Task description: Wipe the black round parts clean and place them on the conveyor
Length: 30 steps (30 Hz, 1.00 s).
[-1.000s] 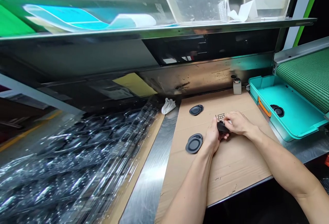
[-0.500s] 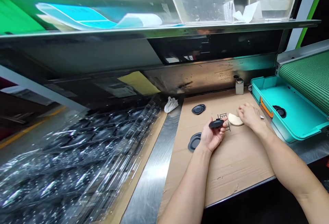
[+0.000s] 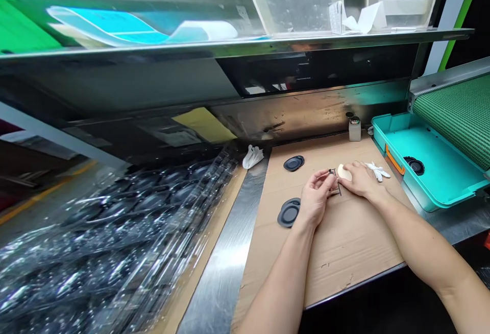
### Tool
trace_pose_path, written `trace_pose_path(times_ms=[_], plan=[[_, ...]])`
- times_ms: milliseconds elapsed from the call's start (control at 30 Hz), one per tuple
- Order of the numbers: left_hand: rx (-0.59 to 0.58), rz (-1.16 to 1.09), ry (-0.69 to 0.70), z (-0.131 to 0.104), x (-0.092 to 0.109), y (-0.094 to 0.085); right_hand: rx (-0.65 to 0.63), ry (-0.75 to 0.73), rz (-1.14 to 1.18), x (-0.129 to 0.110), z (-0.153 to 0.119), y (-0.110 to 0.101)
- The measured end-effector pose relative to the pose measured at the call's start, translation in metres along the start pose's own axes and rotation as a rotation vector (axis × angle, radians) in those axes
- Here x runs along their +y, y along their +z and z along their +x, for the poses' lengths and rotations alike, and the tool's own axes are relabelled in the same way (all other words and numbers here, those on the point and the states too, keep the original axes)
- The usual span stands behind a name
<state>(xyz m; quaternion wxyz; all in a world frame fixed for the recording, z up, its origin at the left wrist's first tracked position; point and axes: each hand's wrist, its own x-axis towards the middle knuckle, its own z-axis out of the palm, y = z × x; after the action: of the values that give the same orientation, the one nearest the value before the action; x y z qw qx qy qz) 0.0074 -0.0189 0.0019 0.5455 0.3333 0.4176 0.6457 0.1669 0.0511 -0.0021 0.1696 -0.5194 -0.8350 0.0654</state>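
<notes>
My left hand is closed around a black part, of which only a small edge shows at the fingertips. Just to its right, my right hand is closed on a cream round pad. On the cardboard sheet, left of my hands, lie a black oval part and, nearer to me, another dark round part partly behind my left hand. A crumpled white cloth lies beyond my right wrist.
A teal bin with a black round part stands at the right, beside a green conveyor. A small bottle stands behind. Clear plastic trays of black parts fill the left. A metal shelf crosses above.
My left hand has turned, so the black part is mostly hidden. My right hand has moved left and down over the cream pad, closer to my left hand, uncovering the white cloth.
</notes>
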Motion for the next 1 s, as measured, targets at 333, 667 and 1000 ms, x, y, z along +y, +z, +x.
trace_pose_path(times_ms=[333, 667, 1000], plan=[[0.081, 0.442, 0.369, -0.021, 0.001, 0.019, -0.015, 0.006, 0.005, 0.002, 0.001, 0.001], [0.080, 0.845, 0.553, -0.008, -0.019, 0.001, -0.022, 0.005, 0.005, 0.000, -0.001, -0.004], [0.067, 1.322, 0.425, 0.003, -0.022, -0.011, 0.015, 0.021, -0.004, 0.002, 0.002, 0.006]])
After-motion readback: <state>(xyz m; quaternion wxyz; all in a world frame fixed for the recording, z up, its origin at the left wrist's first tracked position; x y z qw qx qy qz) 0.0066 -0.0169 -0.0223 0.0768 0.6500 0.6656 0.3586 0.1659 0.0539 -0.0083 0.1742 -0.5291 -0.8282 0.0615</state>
